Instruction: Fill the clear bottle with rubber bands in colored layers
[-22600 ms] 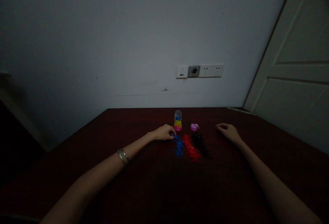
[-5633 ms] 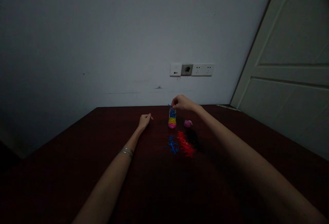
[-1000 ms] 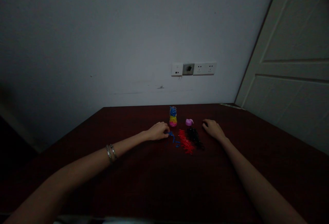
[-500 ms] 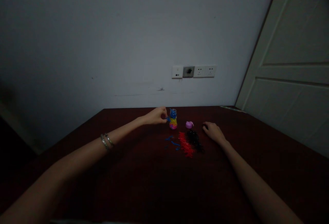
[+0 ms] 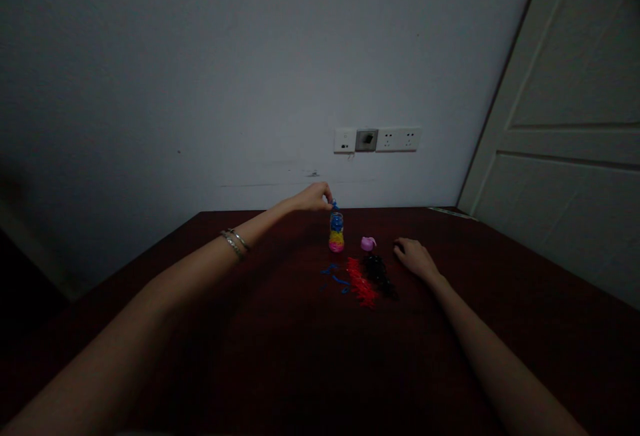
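A small clear bottle (image 5: pixel 337 236) stands upright on the table, layered inside with pink, yellow and blue bits that look like small rubber bands. Just above its mouth, my left hand (image 5: pixel 316 196) pinches a few blue rubber bands (image 5: pixel 335 205). My right hand (image 5: pixel 414 254) lies on the table with its fingers loosely bent and holds nothing. Between that hand and the bottle sits a lilac cap (image 5: pixel 368 243). Closer to me are a pile of red rubber bands (image 5: pixel 362 283), a black pile (image 5: pixel 379 274) beside it, and several loose blue bands (image 5: pixel 341 280).
The dark reddish table (image 5: pixel 280 343) meets a pale wall (image 5: pixel 250 89) at its far edge. Sockets and switches (image 5: pixel 397 139) are set in the wall above the bottle. A white panelled door (image 5: pixel 570 129) stands at the right.
My left hand has risen from beside the bottle to above its mouth, carrying the blue rubber bands. My right hand stays in place.
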Available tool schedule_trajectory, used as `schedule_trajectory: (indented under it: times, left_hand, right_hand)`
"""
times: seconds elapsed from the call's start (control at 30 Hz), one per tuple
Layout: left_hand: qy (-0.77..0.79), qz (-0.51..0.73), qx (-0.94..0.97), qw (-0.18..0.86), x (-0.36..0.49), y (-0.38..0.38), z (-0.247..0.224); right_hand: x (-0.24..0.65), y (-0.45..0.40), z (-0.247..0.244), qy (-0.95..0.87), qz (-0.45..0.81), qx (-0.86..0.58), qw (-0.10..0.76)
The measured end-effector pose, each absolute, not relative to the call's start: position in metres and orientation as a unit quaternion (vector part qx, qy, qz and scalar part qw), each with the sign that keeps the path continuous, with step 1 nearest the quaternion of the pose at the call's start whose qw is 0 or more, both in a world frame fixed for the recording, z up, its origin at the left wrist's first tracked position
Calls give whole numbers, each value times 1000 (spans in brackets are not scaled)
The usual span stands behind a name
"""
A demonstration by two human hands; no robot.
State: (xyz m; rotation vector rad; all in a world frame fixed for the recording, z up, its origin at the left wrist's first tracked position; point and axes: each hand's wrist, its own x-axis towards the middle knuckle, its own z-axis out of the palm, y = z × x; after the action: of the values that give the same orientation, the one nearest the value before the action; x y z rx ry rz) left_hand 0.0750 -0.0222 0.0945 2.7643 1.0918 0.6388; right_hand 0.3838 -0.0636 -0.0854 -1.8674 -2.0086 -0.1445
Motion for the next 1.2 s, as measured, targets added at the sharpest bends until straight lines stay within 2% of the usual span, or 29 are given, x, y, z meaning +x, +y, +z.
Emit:
schedule_trajectory:
  times: [0.27,0.57,0.93,1.2]
  left_hand:
    - [378,115,918,41,95,0,89]
    - [387,63,916,89,100,5,85]
    - [372,67,913,151,96,22,82]
    - [366,66,918,139,95,20,84]
  right_hand:
    - [384,-64,-86,-720,-58,-663,194]
    - [384,-63,-86,-713,-46,-672,196]
    - [385,-63,-87,-713,-45,-670,204]
    - [386,-61,-89,-714,-46,-667,206]
